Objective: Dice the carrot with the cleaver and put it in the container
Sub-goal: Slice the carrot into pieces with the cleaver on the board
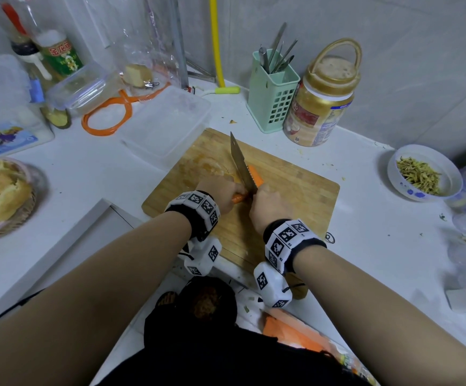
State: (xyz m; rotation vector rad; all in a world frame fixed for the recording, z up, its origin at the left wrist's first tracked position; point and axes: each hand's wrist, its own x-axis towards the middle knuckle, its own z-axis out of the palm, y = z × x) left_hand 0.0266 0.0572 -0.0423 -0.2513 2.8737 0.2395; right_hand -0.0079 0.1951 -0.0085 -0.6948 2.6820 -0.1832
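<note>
An orange carrot (255, 175) lies on the wooden cutting board (290, 190) in the middle of the counter. My left hand (222, 195) holds the carrot's near end down; an orange stub shows under its fingers. My right hand (268, 206) grips the handle of the cleaver (241, 162), whose blade points away from me and lies along the carrot's left side, edge against it. The handle is hidden inside my fist. A clear plastic container (168, 126) stands just beyond the board's left corner.
A green utensil holder (272, 96) and a gold-lidded jar (322, 101) stand behind the board. A white bowl of shredded food (424, 174) sits at the right. A basket of pale food (1, 193) and bottles (56, 59) are at the left.
</note>
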